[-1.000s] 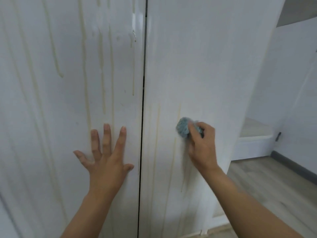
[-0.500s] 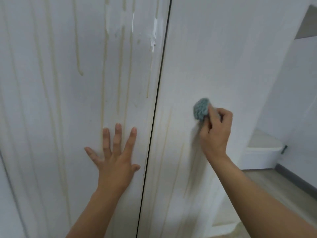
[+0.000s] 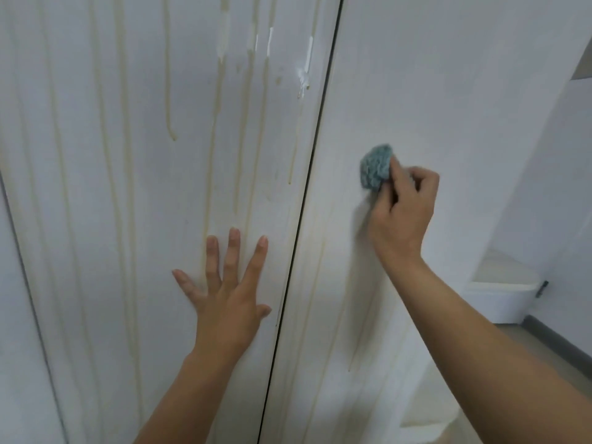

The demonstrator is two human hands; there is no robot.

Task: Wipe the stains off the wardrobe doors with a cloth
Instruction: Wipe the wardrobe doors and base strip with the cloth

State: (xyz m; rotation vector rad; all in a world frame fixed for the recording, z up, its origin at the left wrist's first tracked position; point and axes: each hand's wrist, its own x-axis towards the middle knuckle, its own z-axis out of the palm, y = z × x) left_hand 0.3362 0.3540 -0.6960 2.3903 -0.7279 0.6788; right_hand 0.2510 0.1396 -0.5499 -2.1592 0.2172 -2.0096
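A bunched, nubby blue cloth [image 3: 375,168] is gripped by the right hand [image 3: 400,216] against the right of two smooth white wardrobe doors [image 3: 448,91]; the left hand [image 3: 229,302] is spread flat on the yellow-streaked left door [image 3: 128,187].

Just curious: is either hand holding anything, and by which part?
The right hand pinches the bunched blue cloth by its right edge; the left hand, flat on the door, holds nothing.
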